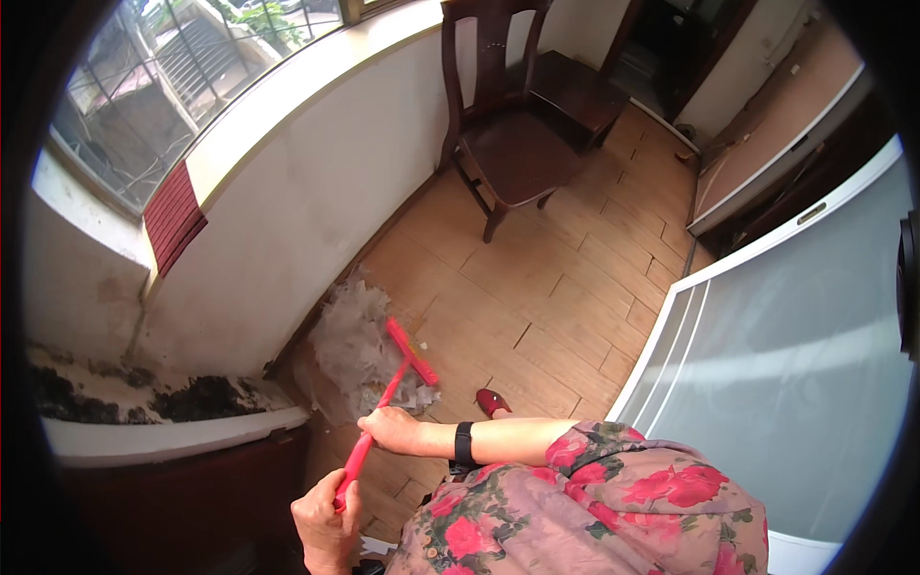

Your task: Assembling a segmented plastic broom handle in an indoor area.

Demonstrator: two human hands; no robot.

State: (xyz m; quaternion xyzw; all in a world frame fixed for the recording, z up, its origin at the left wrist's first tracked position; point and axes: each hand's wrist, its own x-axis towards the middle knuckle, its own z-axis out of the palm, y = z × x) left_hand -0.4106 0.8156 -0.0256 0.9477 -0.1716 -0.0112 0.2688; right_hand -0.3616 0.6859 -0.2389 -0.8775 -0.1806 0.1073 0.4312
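Note:
A red broom (pixel 390 386) slants across the floor in front of me. My left hand (pixel 326 517) is closed round the upper end of its handle. Lower down the handle, my right hand (pixel 391 429) grips it too, with a black band on that wrist. The broom's red head (pixel 412 352) lies against the right side of a heap of crumpled, whitish, see-through scraps (pixel 353 343), which look like plastic film. That heap sits on the wood-look floor, against the foot of the white wall.
A dark wooden chair (pixel 517 153) stands by the wall, with a low dark table (pixel 580 91) behind it. On the right is a frosted sliding door (pixel 795 355). A mouldy ledge (pixel 182 398) is at left. A red shoe (pixel 492 401) shows on the floor.

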